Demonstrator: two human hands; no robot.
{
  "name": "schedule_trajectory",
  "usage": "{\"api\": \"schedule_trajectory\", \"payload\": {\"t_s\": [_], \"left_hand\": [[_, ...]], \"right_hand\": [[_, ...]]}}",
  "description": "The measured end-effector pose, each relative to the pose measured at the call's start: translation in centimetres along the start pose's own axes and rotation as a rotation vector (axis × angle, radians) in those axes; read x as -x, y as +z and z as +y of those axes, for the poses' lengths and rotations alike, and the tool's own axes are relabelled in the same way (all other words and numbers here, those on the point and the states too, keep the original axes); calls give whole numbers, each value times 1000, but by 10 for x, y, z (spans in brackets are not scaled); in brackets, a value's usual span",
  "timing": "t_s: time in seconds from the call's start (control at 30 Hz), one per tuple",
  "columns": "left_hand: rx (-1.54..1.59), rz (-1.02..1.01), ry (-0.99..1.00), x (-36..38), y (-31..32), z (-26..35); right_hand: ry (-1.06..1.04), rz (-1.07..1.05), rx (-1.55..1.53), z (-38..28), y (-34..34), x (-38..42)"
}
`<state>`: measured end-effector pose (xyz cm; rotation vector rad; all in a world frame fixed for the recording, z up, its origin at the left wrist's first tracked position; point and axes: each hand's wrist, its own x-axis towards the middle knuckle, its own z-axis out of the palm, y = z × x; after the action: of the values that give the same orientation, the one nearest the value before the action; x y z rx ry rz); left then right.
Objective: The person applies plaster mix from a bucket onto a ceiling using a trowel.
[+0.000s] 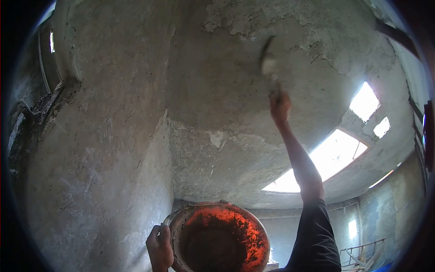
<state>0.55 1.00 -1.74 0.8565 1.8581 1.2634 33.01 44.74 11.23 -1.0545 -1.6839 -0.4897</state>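
From my remote seat, I see the red bucket point(257, 238) at bottom centre of the frame, its mouth facing me, with grey smears inside. The left hand point(159, 250) has its fingers curled on the left of the rim, holding it at 1 side. The right hand point(280, 106), upper right of centre, has its fingers wrapped around the handle of a trowel point(268, 63), blurred before the plastered wall point(217, 86); I cannot tell whether they touch. I judge 2 risks: a slipping left grip could tip the bucket, and a hasty swing could gouge the plaster.
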Motion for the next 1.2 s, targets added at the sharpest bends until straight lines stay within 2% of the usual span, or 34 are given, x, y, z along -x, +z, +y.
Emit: {"api": "schedule_trajectory", "payload": {"t_s": [0.03,0.07,0.13,0.23,0.3,0.43,0.47,0.53,0.67,0.73,0.83,0.97,1.03,1.07,1.13,1.2], "left_hand": [[14,8,20,0,1,-3],[15,7,16,0,2,-2],[-25,18,45,1,2,5],[7,-2,-11,2,2,12],[-13,-4,-24,3,-1,11],[-35,11,-14,4,0,11],[-36,14,-15,4,1,10],[-52,35,56,3,2,9],[-55,-18,-39,6,-2,28],[-46,-19,-55,5,-2,27],[-69,-17,-71,6,-1,34],[-86,-15,-47,6,-1,32],[-56,-24,-79,4,0,28],[-52,-26,-72,4,0,26],[-115,5,-6,3,1,21],[-115,14,-1,3,1,20]], "right_hand": [[86,64,31,-1,-9,-9],[86,59,32,4,-11,-17],[78,182,-22,14,-12,-25],[-3,125,1,27,10,-8],[6,-66,9,30,27,22],[-119,-392,-158,16,48,84],[-119,-393,-161,11,44,93],[-40,-564,-186,-7,30,102],[-67,-480,-170,3,13,105],[37,-305,-199,7,5,99],[83,-203,-70,14,6,97],[56,-298,-120,25,9,119],[-103,-404,-176,39,16,141],[-107,-398,-172,42,12,147],[-46,-543,-217,30,1,149],[-33,-523,-204,29,-13,139]]}}
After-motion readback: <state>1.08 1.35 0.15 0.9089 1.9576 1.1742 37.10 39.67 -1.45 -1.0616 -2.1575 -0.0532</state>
